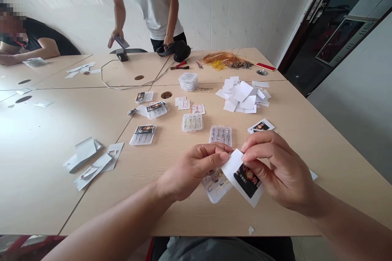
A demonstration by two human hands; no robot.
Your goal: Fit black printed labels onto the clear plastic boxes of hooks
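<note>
My left hand (191, 167) is closed around the upper edge of a clear plastic box of fish hooks (217, 191), tilted above the near part of the table. Over the box's right side lies a white-backed sticker (248, 179) with a black printed label, pinched by the fingers of my right hand (280, 171). The sticker's top left corner meets my left thumb. Just beyond my hands sit a clear hook box (220, 134) and another printed sticker (260, 126). Farther left, a box with a black label (143, 135) lies flat.
White paper pieces (241, 96) form a pile at right, behind them orange wire-like strands (226, 59). Stacked clear boxes (188, 81) and red-handled pliers (180, 65) lie farther back. Peeled backing papers (92, 163) are at left. A standing person (143, 4) and a seated person (39, 38) are across the table.
</note>
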